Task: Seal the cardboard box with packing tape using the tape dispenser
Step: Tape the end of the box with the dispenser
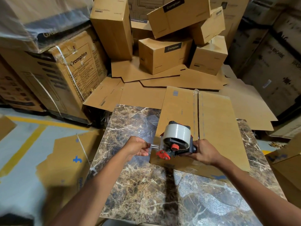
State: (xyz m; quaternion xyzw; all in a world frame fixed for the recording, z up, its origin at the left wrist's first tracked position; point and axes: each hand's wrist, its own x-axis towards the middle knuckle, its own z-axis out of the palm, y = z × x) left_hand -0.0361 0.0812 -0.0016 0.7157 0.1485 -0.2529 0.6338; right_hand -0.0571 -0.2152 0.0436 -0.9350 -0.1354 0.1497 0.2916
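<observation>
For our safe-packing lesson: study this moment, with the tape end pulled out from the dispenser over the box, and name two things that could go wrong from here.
1. The left hand pinches a thin strand of clear tape; it may twist, stick to itself or go down crooked.
2. The right hand holds the tape dispenser off to the left of the box's open centre seam, so tape started here could miss the gap between the flaps of the cardboard box.

— How are the arms set?

— Both bare forearms reach forward from the bottom of the view, drawing closer together toward the hands.

— The left hand [137, 146]?

— Knuckles up, wrist straight, its fingers [144, 152] curled and pinched together at the tips.

— And the right hand [206, 152]?

— Level with the left and well apart from it, back of the hand up, closed in a full wrap grip.
</observation>
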